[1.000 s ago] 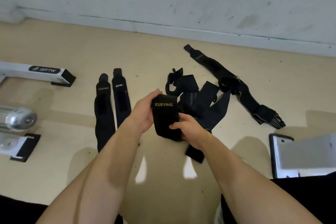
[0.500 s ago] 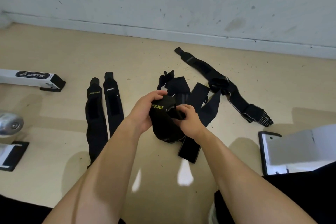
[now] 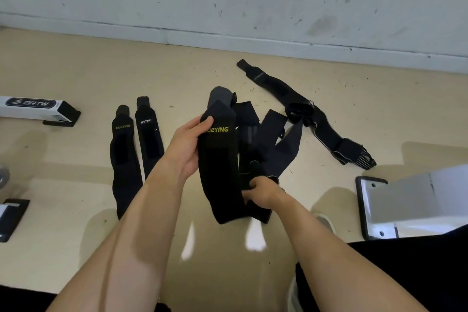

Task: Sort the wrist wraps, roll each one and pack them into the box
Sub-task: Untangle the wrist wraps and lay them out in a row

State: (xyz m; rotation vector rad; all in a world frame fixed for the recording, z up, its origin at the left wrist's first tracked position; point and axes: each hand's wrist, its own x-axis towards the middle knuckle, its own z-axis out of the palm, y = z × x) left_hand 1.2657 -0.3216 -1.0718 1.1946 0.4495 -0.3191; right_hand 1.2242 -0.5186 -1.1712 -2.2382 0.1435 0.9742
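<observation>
A black wrist wrap (image 3: 219, 159), stretched lengthwise and lettered "XUEYING" in yellow near its upper end, is held above the floor (image 3: 76, 71) between a person's two bare hands. The wrap is broad and matte, with a greyer rounded tab at its far tip. The left hand (image 3: 186, 149) grips the upper part, thumb laid across the front beside the lettering (the first letter is covered); the right hand (image 3: 260, 191) has its fingers clenched on the lower edge.

Just behind lies a loose pile of black wraps (image 3: 276, 137), overlapping at angles. To the left, two wraps lie flat and side by side: one with yellow lettering (image 3: 124, 159), one with white lettering (image 3: 149, 139). A long strap (image 3: 304, 109) runs diagonally toward the skirting at the right.

Well apart at the far left sits a white carton marked "BRTW" (image 3: 30, 106). At the right edge, a white box (image 3: 395, 208) with a black rim rests on the floor.
</observation>
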